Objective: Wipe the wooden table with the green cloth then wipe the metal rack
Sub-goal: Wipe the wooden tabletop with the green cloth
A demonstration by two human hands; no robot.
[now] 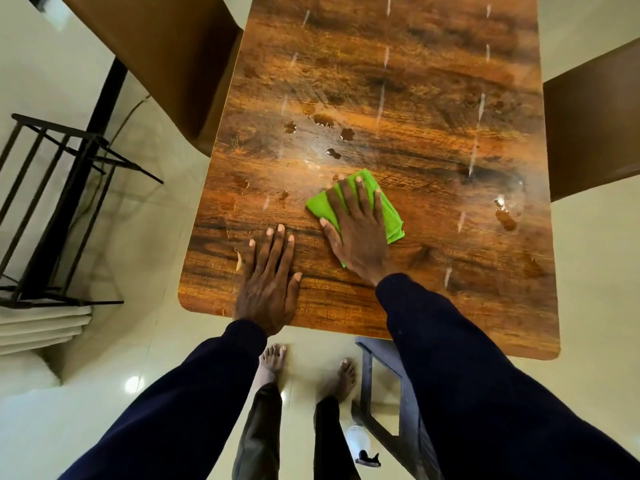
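Cloth [393, 218], green, folded, on wooden worktop [433, 98] near middle, pinned under right hand [356, 233]: fingers straight, spread for even pressure. Left hand [268, 289] flat, empty, at near edge, likely bracing. Water drops [323, 120] just beyond, unwiped. Metal rack [59, 202] on floor, left.

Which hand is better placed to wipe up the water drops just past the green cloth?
The right hand: it presses flat on the green cloth, and the water drops lie just ahead of its fingertips. The left hand rests bare on the wooden table, holding nothing.
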